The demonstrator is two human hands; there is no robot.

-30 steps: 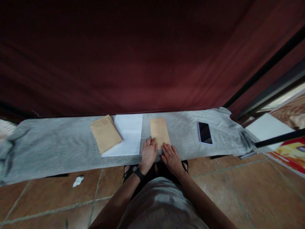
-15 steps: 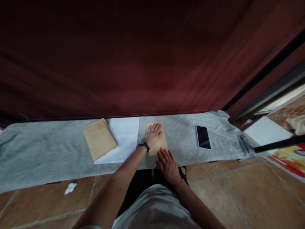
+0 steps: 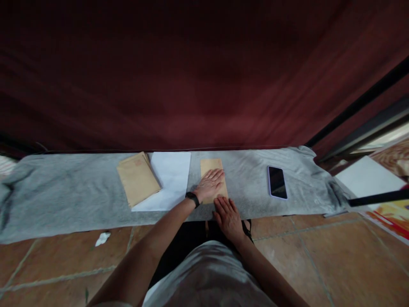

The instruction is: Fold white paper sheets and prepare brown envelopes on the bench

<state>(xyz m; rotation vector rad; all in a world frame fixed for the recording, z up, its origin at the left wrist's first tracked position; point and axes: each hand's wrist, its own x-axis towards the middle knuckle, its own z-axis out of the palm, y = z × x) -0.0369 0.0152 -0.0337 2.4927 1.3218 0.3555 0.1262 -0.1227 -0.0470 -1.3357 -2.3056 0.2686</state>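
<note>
A brown paper envelope (image 3: 209, 165) lies flat on the grey cloth, its long side pointing away from me. Across its middle rests my left hand (image 3: 210, 184), palm down with the fingers stretched out towards the right; it wears a black wristband. My right hand (image 3: 228, 217) lies flat at the envelope's near right corner, fingertips on the paper and fingers out straight. To the left is a stack of brown envelopes (image 3: 139, 178), partly covering white paper sheets (image 3: 174, 179).
A phone (image 3: 277, 182) in a light purple case lies right of my hands. Grey cloth (image 3: 70, 192) covers the low bench. Behind it hangs a dark red curtain (image 3: 191, 106). A crumpled white scrap (image 3: 102, 238) is on the tiled floor (image 3: 281, 260). A white board (image 3: 370, 177) stands at the right.
My left hand has slid nearer to me on the envelope, and its fingers have turned more to the right. My right hand stays at the near corner. The view has shifted slightly.
</note>
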